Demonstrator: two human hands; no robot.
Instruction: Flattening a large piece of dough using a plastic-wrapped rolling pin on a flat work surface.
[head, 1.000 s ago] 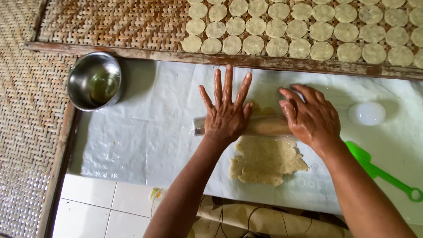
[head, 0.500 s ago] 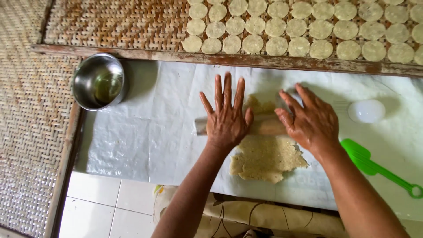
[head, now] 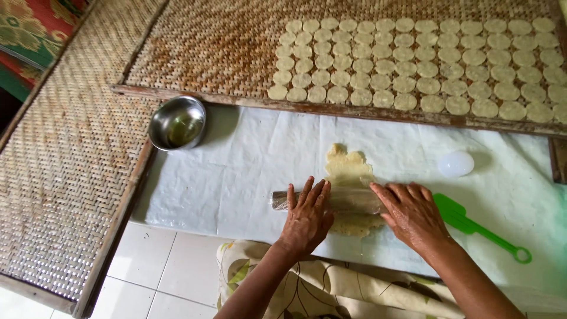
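A pale flattened sheet of dough (head: 347, 168) lies on a white plastic sheet (head: 248, 159). Across its near part rests a wooden rolling pin (head: 348, 201). My left hand (head: 307, 215) presses flat on the pin's left end, fingers spread. My right hand (head: 412, 212) presses palm-down on its right end. Part of the dough shows just below the pin, between my hands. Beyond the sheet, a woven bamboo tray (head: 212, 47) carries many small round dough discs (head: 413, 65) in rows.
A small steel bowl (head: 177, 123) with liquid sits at the sheet's far left corner. A white round cutter (head: 455, 163) and a green plastic spatula (head: 478, 225) lie to the right. Woven mats (head: 59, 177) flank the left; white floor tiles (head: 159, 272) and patterned cloth (head: 331, 289) are near me.
Both hands have drawn the rolling pin back toward me over the dough, so more flattened dough now shows beyond the pin. The view has also shifted.
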